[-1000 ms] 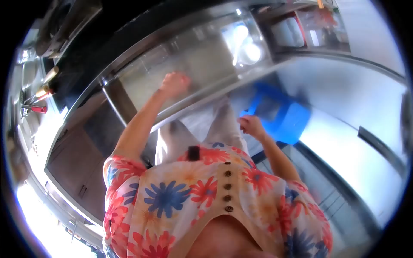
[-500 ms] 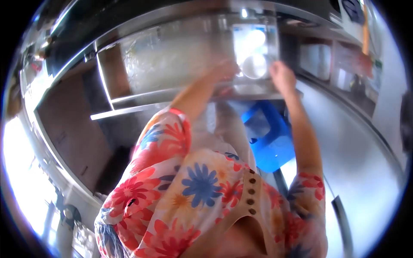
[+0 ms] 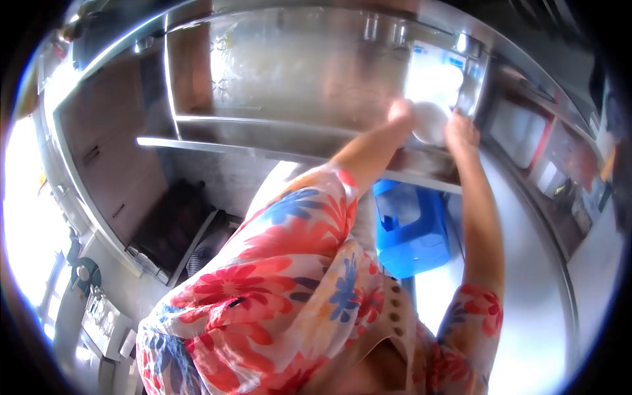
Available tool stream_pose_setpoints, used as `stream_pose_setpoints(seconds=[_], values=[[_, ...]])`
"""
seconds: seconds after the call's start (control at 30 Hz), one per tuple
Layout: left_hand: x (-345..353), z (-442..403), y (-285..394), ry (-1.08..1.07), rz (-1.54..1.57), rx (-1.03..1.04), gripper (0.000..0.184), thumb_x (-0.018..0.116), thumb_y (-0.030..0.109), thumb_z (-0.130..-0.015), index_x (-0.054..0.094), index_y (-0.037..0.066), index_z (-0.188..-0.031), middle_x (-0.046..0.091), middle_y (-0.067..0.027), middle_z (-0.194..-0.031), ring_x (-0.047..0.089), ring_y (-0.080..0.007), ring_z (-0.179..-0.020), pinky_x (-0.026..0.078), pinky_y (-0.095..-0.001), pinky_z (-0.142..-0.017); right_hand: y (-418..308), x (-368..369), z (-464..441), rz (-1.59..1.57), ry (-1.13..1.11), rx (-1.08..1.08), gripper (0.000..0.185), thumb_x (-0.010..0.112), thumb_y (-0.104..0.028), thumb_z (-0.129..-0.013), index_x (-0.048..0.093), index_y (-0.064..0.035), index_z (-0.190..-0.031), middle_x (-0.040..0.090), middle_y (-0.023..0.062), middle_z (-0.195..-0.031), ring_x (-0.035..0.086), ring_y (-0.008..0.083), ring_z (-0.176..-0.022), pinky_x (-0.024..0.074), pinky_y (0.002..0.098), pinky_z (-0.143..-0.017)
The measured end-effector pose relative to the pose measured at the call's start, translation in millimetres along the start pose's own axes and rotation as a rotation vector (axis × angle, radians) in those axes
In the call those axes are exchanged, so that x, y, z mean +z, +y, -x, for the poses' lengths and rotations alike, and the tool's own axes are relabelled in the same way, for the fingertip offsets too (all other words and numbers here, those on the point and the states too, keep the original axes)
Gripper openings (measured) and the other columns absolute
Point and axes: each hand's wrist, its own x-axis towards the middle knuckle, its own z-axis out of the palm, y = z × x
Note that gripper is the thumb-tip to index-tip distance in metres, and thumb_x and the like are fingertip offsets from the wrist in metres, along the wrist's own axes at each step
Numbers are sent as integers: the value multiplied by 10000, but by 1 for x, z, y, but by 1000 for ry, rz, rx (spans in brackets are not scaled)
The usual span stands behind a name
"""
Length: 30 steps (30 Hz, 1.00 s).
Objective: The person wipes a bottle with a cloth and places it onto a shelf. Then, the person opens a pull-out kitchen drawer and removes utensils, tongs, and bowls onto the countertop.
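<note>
A round white dish (image 3: 431, 124), its details washed out by glare, is between my two hands at the near edge of the steel counter. My left hand (image 3: 400, 113) grips its left rim, slightly blurred. Closed on the right rim is my right hand (image 3: 463, 131), fingers bent around the edge. I cannot tell whether the dish is a bowl or a plate. Just beyond it lies a bright white rectangular item (image 3: 428, 74) with blue marks, too overexposed to name; a round glare spot covers part of it.
Below the counter edge stands a blue plastic container (image 3: 411, 253) with an opening. The steel counter (image 3: 283, 79) stretches left. A pale smooth surface (image 3: 526, 263) runs along my right, with shelves (image 3: 520, 131) behind it. Drawer fronts (image 3: 108, 151) are at the left.
The view has shifted, so the counter sits differently. My left hand has come to the dish's rim, and the right hand has closed in. The dish is now nearer to me, partly off the white rectangle.
</note>
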Motion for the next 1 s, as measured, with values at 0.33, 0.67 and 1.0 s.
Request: stream_pose_setpoints(seconds=[0.33,0.67,1.0], values=[[-85,51,2,-59,-117,206,216,550,144,-647,672,52,-800,649,-133,-725,651,-243,-735,516,-325,-721,18,-21,26,-1,-11,-62,390,441,-165,-850,440,-39,-1220,613,211,-970,589,339,-948,455,432,-831],[-121,83,-43,-61,34,479,237,587,113,-637,630,-9,-836,640,-105,-683,622,-166,-567,514,-270,-574,39,-27,52,64,107,-28,458,503,-199,-811,438,-61,-1244,633,197,-807,621,348,-800,489,452,-715],[-151,110,-54,-120,109,594,234,591,148,-710,603,-10,-882,621,-66,-722,579,-125,-634,490,-268,-592,65,-27,81,-71,428,-109,436,509,-186,-794,471,-103,-1220,625,157,-702,611,323,-617,491,429,-592]])
